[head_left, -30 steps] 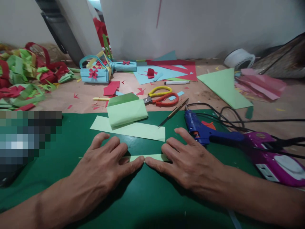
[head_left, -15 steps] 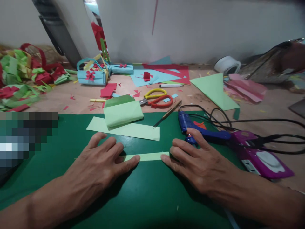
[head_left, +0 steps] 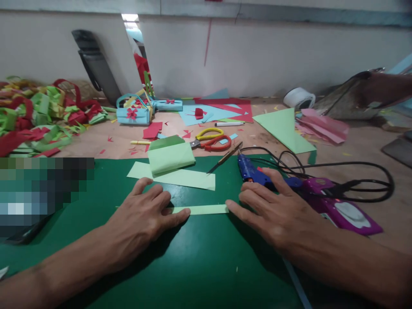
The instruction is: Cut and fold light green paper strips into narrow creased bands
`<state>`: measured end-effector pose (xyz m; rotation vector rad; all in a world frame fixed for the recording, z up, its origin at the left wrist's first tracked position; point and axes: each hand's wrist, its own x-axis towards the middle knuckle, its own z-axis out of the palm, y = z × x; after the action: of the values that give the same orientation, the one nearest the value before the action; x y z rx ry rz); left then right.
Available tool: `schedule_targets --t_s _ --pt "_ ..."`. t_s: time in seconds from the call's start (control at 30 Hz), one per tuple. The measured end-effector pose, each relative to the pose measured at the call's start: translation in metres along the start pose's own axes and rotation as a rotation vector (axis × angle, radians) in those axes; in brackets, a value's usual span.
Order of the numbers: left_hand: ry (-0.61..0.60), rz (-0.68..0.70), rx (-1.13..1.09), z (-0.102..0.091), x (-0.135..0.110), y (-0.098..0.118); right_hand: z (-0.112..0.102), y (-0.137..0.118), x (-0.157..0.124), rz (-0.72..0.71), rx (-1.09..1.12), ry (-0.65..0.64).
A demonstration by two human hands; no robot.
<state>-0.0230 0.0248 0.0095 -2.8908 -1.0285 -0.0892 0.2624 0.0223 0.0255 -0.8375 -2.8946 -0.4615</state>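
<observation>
A narrow light green paper strip (head_left: 202, 209) lies flat on the dark green cutting mat (head_left: 199, 266). My left hand (head_left: 146, 214) rests flat on the strip's left part, fingers spread, index tip on the paper. My right hand (head_left: 273, 210) lies flat at the strip's right end, fingers stretched out, index tip touching the paper's edge. Its upper fingers lie next to the blue glue gun (head_left: 254, 171). Neither hand grips anything.
Behind the strip lie a wider light green sheet (head_left: 189, 178) and a folded green piece (head_left: 170, 158). Red and yellow scissors (head_left: 210, 139), a craft knife (head_left: 223, 158), a purple tool (head_left: 341, 208) with black cables, a blue paper basket (head_left: 133, 112) and paper scraps surround the mat.
My hands have slid apart along the strip, the right one moving right toward the glue gun. More of the strip shows between them. The camera tilted up a little.
</observation>
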Motion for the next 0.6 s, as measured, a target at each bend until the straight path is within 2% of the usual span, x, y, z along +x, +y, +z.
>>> schedule_targets --t_s 0.07,0.2,0.33,0.47,0.6 --pt "0.013 -0.003 -0.012 -0.001 0.000 0.001 -0.001 -0.006 0.012 -0.052 0.047 0.020" --pt "0.054 0.000 -0.031 -0.001 -0.003 0.001 0.005 -0.016 0.035 -0.118 0.165 -0.109" --pt "0.125 0.000 -0.036 0.003 -0.004 -0.001 0.011 -0.018 0.049 -0.158 0.224 -0.145" --pt "0.184 0.026 -0.046 0.006 -0.005 -0.003 0.012 -0.017 0.053 -0.191 0.236 -0.136" --pt "0.195 0.024 -0.069 0.005 -0.005 -0.003 0.013 -0.012 0.039 -0.132 0.185 -0.090"
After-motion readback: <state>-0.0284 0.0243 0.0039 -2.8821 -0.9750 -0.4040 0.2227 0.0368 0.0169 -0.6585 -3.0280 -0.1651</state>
